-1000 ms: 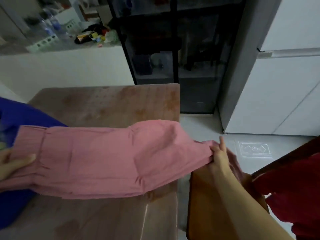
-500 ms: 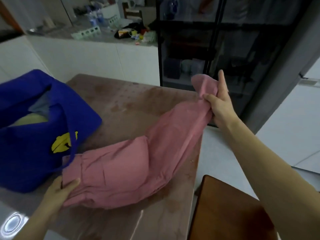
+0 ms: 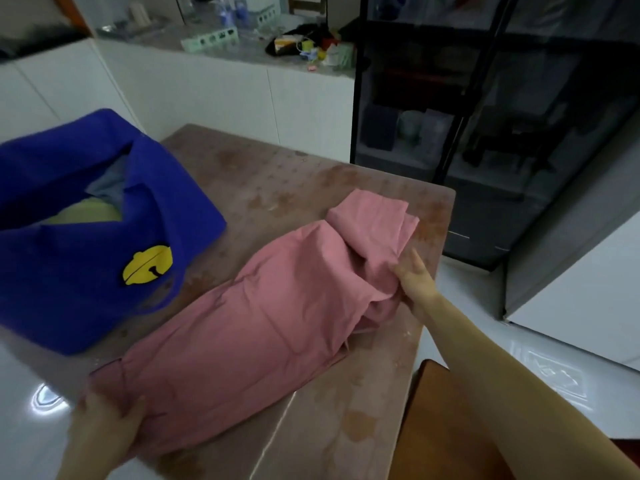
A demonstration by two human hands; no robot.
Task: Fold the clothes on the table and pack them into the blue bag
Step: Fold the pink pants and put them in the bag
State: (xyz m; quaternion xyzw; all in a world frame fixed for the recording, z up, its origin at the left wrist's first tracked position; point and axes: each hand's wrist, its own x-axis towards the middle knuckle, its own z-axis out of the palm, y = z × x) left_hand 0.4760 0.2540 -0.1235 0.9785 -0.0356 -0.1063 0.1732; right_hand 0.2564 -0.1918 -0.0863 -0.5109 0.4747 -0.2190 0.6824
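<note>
1. The blue bag stood open at 9 o'clock on the table, with a yellow bell emblem on its near side
2. In the bag's mouth lay a grey-blue garment and, touching it on the near side, a pale yellow-green one
3. The pink trousers lay outside the bag, stretched across the table from 7 o'clock towards 2 o'clock, just beside the bag's base; their far end was doubled back on itself
4. The left hand, at 7 o'clock, gripped the trousers' near end, thumb on top and fingers curled under the edge
5. The right hand, at 3 o'clock, pinched the bunched cloth below the fold, thumb against the fabric and one finger held straight along it
6. The table top was glossy reddish-brown with a dotted, mottled pattern; a wooden seat stood at its 5 o'clock corner
7. Beyond the table, a black glass-fronted cabinet stood at 1 o'clock and a cluttered counter with a pale green rack ran from 11 to 12 o'clock; a white unit stood at 3 o'clock on shiny white floor tiles
</note>
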